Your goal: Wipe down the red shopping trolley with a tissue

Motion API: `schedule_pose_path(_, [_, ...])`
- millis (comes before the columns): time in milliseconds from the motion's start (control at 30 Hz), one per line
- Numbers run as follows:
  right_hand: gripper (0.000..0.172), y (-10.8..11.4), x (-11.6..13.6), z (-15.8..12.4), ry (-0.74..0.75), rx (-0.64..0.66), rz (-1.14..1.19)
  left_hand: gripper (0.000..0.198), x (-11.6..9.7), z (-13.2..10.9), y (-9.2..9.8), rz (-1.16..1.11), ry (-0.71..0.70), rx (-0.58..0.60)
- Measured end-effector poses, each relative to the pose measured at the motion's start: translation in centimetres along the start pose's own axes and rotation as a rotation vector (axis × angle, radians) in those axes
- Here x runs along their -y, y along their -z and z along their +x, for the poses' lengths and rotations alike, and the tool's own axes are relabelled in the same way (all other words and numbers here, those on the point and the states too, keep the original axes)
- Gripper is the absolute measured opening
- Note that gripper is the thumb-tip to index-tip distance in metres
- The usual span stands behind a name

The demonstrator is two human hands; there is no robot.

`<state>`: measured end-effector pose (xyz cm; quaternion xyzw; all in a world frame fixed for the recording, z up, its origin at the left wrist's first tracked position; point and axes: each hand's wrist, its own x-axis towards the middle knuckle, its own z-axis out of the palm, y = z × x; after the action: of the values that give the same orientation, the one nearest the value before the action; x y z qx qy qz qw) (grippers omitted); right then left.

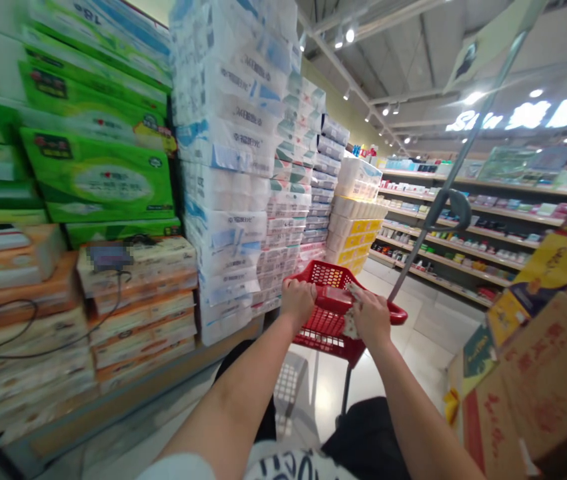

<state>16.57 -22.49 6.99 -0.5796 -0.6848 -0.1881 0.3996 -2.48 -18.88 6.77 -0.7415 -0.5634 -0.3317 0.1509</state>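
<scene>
A red plastic shopping cart (pixel 327 341) with lattice walls stands in front of me, its handle toward my body. My left hand (pixel 298 303) is wrapped round the left part of the handle (pixel 333 300). Farther along it, my right hand (pixel 371 316) is closed on the right part. A pale, crumpled, cloth-like piece (pixel 350 325) with small dark marks hangs beside my right hand's fingers. Whether that hand also pinches it, I cannot tell. Most of the basket's inside is hidden behind the handle and my hands.
Tall stacks of wrapped tissue rolls (pixel 236 147) and green tissue packs (pixel 101 175) line the left. Cardboard boxes (pixel 553 373) crowd the right side. A slanted metal pole (pixel 416 250) rises by the cart's right. Stocked shelves (pixel 458 227) stand beyond the tiled floor (pixel 423 347).
</scene>
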Motion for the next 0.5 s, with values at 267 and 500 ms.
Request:
schedule_pose_path(267, [0.044, -0.7, 3.9, -0.9, 0.269, 0.033, 0.054, 0.047, -1.0, -0.1, 0.0, -0.006, -0.008, 0.023])
schedule_pose_path(500, [0.039, 0.5, -0.3, -0.9, -0.031, -0.056, -0.077, 0.047, -0.4, 0.1, 0.0, -0.01, 0.025, 0.026])
